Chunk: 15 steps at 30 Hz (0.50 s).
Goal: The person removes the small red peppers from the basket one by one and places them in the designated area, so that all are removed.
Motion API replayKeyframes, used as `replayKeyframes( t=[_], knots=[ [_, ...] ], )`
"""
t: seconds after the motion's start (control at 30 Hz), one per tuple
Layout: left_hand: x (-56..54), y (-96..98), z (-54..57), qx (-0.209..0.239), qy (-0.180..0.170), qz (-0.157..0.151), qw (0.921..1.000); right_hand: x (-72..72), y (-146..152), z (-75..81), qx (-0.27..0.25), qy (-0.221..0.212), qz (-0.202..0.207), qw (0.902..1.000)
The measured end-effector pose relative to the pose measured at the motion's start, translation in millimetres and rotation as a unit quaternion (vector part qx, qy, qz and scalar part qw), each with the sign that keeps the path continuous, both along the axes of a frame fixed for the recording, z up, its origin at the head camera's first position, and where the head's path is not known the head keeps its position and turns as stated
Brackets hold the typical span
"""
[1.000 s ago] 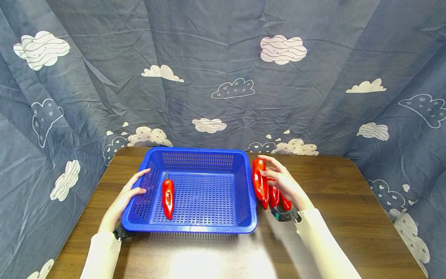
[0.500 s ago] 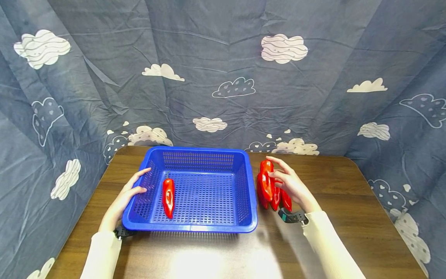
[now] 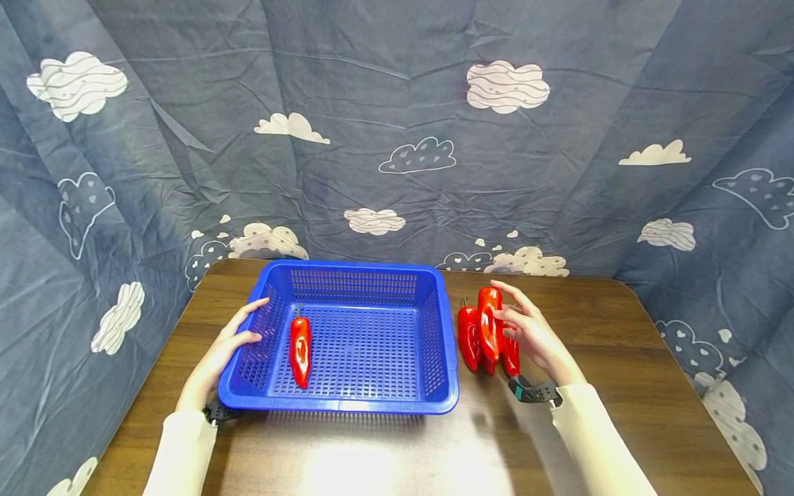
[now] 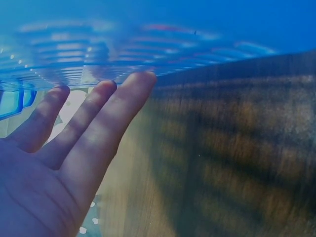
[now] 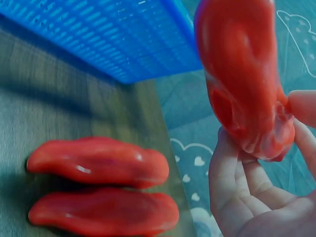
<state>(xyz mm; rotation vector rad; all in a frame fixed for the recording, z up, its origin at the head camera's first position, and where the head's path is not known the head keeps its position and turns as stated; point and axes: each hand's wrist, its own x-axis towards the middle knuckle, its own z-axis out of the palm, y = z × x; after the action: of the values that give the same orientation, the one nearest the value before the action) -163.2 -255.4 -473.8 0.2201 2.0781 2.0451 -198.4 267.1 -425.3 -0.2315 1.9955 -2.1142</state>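
A blue plastic basket [image 3: 353,406] stands on the table, with one red pepper [image 3: 300,351] lying in its left part. My left hand [image 3: 217,358] holds the basket's left rim, thumb and a finger over the inside; in the left wrist view, several other fingers [image 4: 113,113] lie straight against the outer wall. To the right of the basket, my right hand [image 3: 533,337] pinches a long red pepper [image 5: 242,64] between thumb and fingers, raised off the table. Below it lie other red peppers, one on the left [image 3: 469,337] and one on the right [image 3: 511,355], partly hidden.
The wooden table [image 3: 595,331] extends right of the peppers and in front of the basket. A grey cloth [image 3: 409,103] with cloud prints hangs behind and at both sides. In the right wrist view, two peppers [image 5: 98,160] lie side by side near the table's edge.
My right hand has moved to the right with the pepper, from beside the basket's right rim to over the other peppers. My left hand has stayed on the rim.
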Motion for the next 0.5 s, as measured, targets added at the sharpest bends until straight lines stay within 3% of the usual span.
replayKeyframes(
  t=[0.23, 0.5],
  knots=[
    [-0.2, -0.3, 0.4, -0.004, 0.0, 0.0, 1.0, 1.6, 13, -4.0, -0.037, 0.006, 0.007, 0.9993],
    [-0.5, -0.3, -0.4, -0.002, 0.008, -0.002, 1.0, 3.3, 24, -8.3, -0.035, 0.019, 0.008, 0.9992]
  ],
)
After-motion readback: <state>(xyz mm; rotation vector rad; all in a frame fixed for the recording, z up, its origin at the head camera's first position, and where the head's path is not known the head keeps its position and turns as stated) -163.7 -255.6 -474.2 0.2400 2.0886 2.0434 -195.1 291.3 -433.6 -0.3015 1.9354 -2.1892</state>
